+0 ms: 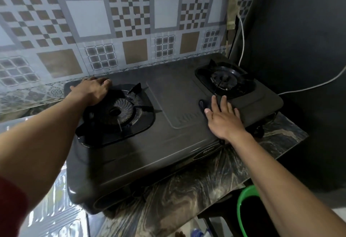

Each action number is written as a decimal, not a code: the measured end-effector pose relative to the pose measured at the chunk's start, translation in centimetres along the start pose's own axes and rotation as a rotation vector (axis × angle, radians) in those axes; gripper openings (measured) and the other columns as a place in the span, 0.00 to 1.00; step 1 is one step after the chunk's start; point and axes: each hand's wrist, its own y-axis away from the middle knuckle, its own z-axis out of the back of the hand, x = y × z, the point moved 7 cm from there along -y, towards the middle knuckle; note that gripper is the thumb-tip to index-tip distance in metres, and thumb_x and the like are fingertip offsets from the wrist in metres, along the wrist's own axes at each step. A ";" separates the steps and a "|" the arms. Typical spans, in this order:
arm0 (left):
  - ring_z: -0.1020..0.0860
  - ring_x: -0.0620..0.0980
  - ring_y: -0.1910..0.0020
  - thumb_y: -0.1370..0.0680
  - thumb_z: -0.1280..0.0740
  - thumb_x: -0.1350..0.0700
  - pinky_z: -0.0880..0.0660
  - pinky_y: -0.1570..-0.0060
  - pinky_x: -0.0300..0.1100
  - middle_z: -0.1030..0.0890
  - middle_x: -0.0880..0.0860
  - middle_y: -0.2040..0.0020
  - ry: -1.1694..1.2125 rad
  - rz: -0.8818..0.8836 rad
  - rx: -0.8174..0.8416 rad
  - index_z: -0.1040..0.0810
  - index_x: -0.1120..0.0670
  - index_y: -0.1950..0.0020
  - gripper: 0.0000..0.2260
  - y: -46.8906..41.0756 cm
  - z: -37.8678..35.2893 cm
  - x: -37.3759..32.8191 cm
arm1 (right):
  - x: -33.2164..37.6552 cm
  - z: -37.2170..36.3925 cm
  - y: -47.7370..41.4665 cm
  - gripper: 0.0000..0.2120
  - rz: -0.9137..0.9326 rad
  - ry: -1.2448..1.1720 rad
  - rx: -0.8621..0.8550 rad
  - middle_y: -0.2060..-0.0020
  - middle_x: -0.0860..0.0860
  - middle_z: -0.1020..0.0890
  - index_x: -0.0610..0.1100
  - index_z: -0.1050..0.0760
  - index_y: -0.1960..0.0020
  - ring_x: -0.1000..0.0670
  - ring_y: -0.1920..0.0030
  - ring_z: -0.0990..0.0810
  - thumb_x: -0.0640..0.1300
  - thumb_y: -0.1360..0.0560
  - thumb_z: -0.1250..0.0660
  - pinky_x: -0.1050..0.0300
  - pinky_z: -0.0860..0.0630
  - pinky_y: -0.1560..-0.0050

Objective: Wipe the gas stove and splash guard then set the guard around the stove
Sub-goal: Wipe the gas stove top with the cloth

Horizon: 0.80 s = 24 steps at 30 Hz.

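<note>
A dark two-burner gas stove [168, 143] stands on a marbled counter. My left hand [91, 90] rests with straight fingers on the stove's back left corner, just behind the left burner [114, 113]. My right hand [222, 118] lies flat, fingers spread, pressing a dark cloth [203, 105] onto the stove top in front of the right burner [224, 79]. Most of the cloth is hidden under the palm. The patterned splash guard [112, 30] stands upright behind the stove, along its back edge.
The marbled counter [187, 195] ends close in front of and to the right of the stove. A dark wall [299, 49] with a white cable [243, 36] closes the right side. A green-rimmed bucket [247, 205] sits below the counter at lower right.
</note>
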 end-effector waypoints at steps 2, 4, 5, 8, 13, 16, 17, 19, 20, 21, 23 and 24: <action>0.43 0.58 0.21 0.22 0.58 0.32 0.49 0.30 0.74 0.40 0.52 0.20 0.021 0.004 -0.013 0.35 0.39 0.25 0.30 0.0 0.1 0.0 | 2.5 -0.4 0.8 0.29 0.071 0.010 -0.022 0.21 0.42 0.61 0.50 0.62 0.19 0.42 0.21 0.56 0.58 0.17 0.59 0.41 0.58 0.23; 0.41 0.59 0.22 0.23 0.59 0.30 0.47 0.29 0.73 0.38 0.53 0.21 0.024 -0.003 -0.022 0.34 0.39 0.25 0.32 0.3 0.2 -0.2 | 5.1 -1.0 2.0 0.29 0.170 0.016 -0.019 0.21 0.43 0.62 0.50 0.62 0.19 0.43 0.21 0.57 0.57 0.16 0.59 0.42 0.59 0.23; 0.41 0.59 0.22 0.23 0.59 0.30 0.47 0.29 0.72 0.38 0.53 0.21 0.028 0.002 -0.022 0.34 0.39 0.25 0.31 0.2 0.2 -0.3 | 6.4 -1.4 2.7 0.29 0.218 0.020 -0.011 0.21 0.44 0.63 0.50 0.62 0.19 0.44 0.20 0.58 0.57 0.16 0.59 0.43 0.60 0.23; 0.39 0.60 0.23 0.22 0.59 0.32 0.46 0.29 0.72 0.37 0.54 0.21 0.030 -0.002 -0.007 0.33 0.40 0.27 0.30 0.4 0.2 -0.3 | 10.5 -2.5 4.9 0.28 0.373 0.042 0.005 0.21 0.47 0.64 0.51 0.63 0.20 0.47 0.21 0.61 0.57 0.16 0.60 0.43 0.62 0.23; 0.35 0.60 0.26 0.24 0.59 0.32 0.39 0.29 0.66 0.33 0.56 0.23 0.077 -0.012 -0.013 0.30 0.40 0.29 0.31 0.7 0.5 -0.3 | 12.6 -3.9 8.6 0.27 0.604 0.049 0.029 0.21 0.53 0.64 0.55 0.63 0.20 0.54 0.22 0.65 0.58 0.16 0.61 0.46 0.64 0.23; 0.35 0.60 0.25 0.25 0.59 0.32 0.39 0.29 0.66 0.33 0.55 0.23 0.081 -0.020 -0.016 0.30 0.41 0.29 0.32 1.1 0.7 -0.7 | 10.7 -3.5 8.0 0.27 0.599 0.081 0.050 0.22 0.54 0.66 0.57 0.65 0.21 0.55 0.22 0.65 0.58 0.17 0.60 0.48 0.64 0.23; 0.35 0.60 0.25 0.25 0.59 0.32 0.39 0.29 0.66 0.33 0.55 0.23 0.091 -0.023 -0.020 0.30 0.41 0.29 0.33 1.0 0.7 -0.6 | 10.1 -3.3 7.3 0.27 0.576 0.087 0.054 0.22 0.54 0.66 0.57 0.65 0.21 0.54 0.22 0.65 0.58 0.17 0.60 0.48 0.63 0.23; 0.35 0.60 0.26 0.25 0.59 0.31 0.38 0.29 0.65 0.33 0.56 0.23 0.116 -0.006 -0.021 0.30 0.42 0.28 0.33 1.0 0.7 -0.4 | 8.6 -2.7 5.4 0.27 0.510 0.085 0.057 0.21 0.53 0.65 0.58 0.64 0.21 0.53 0.21 0.63 0.58 0.17 0.58 0.47 0.62 0.23; 0.34 0.61 0.26 0.25 0.59 0.31 0.37 0.29 0.64 0.32 0.56 0.24 0.134 0.008 -0.014 0.30 0.41 0.29 0.33 1.2 0.8 -0.4 | 7.9 -2.3 4.4 0.27 0.472 0.085 0.055 0.21 0.52 0.64 0.58 0.64 0.21 0.53 0.21 0.62 0.58 0.17 0.58 0.47 0.62 0.23; 0.33 0.61 0.27 0.24 0.59 0.32 0.36 0.30 0.63 0.31 0.57 0.24 0.148 0.013 -0.017 0.29 0.41 0.29 0.32 1.3 0.9 -0.5 | 7.2 -1.9 3.4 0.27 0.437 0.087 0.051 0.21 0.52 0.64 0.58 0.64 0.21 0.52 0.21 0.62 0.57 0.17 0.58 0.47 0.62 0.23; 0.31 0.63 0.28 0.21 0.56 0.35 0.35 0.30 0.62 0.30 0.59 0.26 0.187 0.028 -0.021 0.29 0.42 0.29 0.28 1.7 1.2 -1.2 | 6.1 -1.4 1.8 0.27 0.383 0.093 0.043 0.21 0.51 0.64 0.58 0.64 0.21 0.52 0.21 0.62 0.57 0.17 0.58 0.47 0.62 0.23; 0.31 0.63 0.29 0.20 0.56 0.36 0.35 0.30 0.61 0.29 0.60 0.27 0.203 0.023 -0.028 0.29 0.43 0.28 0.27 2.0 1.4 -1.9 | 5.7 -1.2 1.2 0.27 0.364 0.095 0.038 0.21 0.51 0.63 0.58 0.64 0.21 0.51 0.21 0.61 0.57 0.17 0.58 0.46 0.61 0.23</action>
